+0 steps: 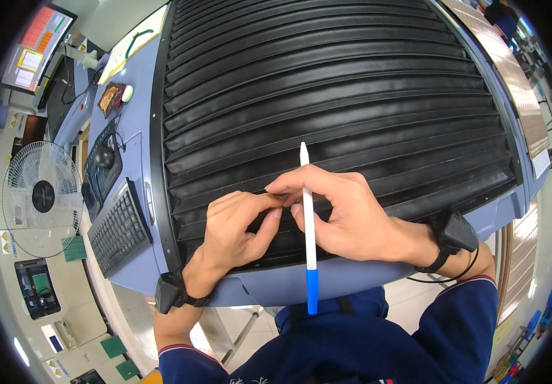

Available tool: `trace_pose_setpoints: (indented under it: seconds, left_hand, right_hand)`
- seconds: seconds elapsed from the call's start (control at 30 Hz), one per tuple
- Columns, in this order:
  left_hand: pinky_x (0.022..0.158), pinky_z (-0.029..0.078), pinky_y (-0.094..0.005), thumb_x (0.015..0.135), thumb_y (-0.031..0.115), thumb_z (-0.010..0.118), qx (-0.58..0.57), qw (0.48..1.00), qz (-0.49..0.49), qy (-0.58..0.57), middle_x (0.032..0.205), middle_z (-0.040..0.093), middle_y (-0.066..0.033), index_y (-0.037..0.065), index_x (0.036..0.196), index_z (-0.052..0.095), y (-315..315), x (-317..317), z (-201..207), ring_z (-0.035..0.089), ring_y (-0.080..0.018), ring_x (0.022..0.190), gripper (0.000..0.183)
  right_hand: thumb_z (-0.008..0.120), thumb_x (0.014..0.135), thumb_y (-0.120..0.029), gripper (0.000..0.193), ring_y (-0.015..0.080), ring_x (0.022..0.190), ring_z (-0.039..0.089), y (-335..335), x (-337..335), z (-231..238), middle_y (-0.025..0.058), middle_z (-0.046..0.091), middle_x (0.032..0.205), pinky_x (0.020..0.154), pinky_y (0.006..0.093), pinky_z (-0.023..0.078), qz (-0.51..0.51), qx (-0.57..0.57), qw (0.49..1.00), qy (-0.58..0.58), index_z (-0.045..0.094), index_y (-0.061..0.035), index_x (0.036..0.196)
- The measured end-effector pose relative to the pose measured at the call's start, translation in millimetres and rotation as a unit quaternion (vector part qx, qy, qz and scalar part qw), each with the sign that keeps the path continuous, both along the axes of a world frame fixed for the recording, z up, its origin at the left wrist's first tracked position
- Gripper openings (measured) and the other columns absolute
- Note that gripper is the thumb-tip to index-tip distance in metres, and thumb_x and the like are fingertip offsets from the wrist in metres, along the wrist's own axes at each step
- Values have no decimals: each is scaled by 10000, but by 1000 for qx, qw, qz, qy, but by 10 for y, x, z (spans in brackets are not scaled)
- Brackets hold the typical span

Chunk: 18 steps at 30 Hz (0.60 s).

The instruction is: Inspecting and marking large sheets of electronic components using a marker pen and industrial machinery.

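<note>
1. Navy clothing (340, 345) lies nearest the camera, along the lower edge; beyond it spreads the black pleated cover (333, 96), the largest surface in view, edged by a blue-grey machine frame (269, 287).
2. At the left stand a white fan (42, 197) and, nearer the cover, a black keyboard (120, 230), both apart from the hands.
3. Right hand (353, 214): fingers bent, thumb below the forefinger, fingertips reaching in to the left hand's. How firmly it grips anything, I cannot tell.
4. Left hand (234, 233): curled, thumb and forefinger drawn close; whether something small is pinched there is hidden.
5. White pen (310, 240) with a blue end, crossing in front of the right hand's fingers above the cover, blue end toward the wearer; its hold is unclear.
6. Step in hand, by my judgement: fine fingertip work where both hands meet; the next move calls for steady fingers and a controlled pen.
</note>
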<state>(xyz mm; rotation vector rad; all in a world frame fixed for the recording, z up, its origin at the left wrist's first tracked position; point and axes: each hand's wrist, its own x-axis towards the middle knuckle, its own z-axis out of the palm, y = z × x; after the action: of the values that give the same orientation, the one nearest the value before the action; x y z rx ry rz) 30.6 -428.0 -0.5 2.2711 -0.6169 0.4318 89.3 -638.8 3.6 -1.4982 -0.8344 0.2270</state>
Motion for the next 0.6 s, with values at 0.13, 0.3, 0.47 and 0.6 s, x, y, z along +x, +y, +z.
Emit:
trace_pose_setpoints:
  seconds: [0.13,0.3,0.47,0.6]
  left_hand:
    - [645,541,-336,782,-38,760,2,1000,-5,-14,841,746,-124,5,943,699,5,4,-21,719,-271,694,177]
    - [650,546,-338,781,-38,761,-3,1000,-6,-23,837,745,-124,3,926,692,6,16,-32,719,-270,693,166]
    - [704,569,-346,789,-37,755,7,1000,1,-3,860,754,-140,-8,923,677,13,-12,-22,743,-282,745,158]
    - [703,570,-344,783,-47,754,5,1000,-2,-7,863,755,-141,-8,926,676,9,-9,-15,744,-282,746,167]
  right_hand:
    - [618,825,89,363,417,986,725,-15,-4,21,236,726,1039,832,426,583,3,1,1000,-3,626,15,1181]
    - [605,818,98,358,422,1005,722,-12,-2,47,237,727,1044,850,427,582,2,-1,1000,-2,629,17,1166]
    - [600,808,103,362,420,1021,720,-11,-4,44,237,728,1048,872,425,581,1,-2,1000,-7,631,20,1158]
    - [599,807,102,361,420,1020,720,-16,-4,56,239,727,1049,873,424,581,4,-8,1000,-5,631,21,1158]
